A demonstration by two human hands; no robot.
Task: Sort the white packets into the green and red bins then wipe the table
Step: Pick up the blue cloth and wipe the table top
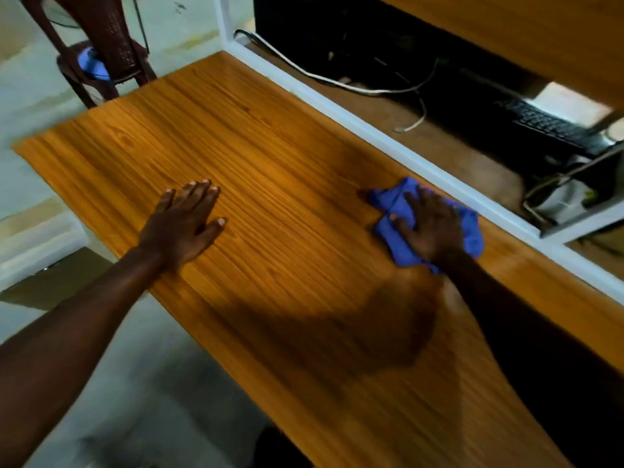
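Note:
A crumpled blue cloth lies on the wooden table near its far white edge. My right hand lies flat on top of the cloth, fingers spread, pressing it onto the wood. My left hand rests palm down on the bare tabletop to the left, fingers straight and holding nothing. No white packets and no green or red bins are in view.
A white rail borders the table's far side. Beyond it are cables, a black keyboard and a wire rack. A dark red plastic chair stands past the table's left end.

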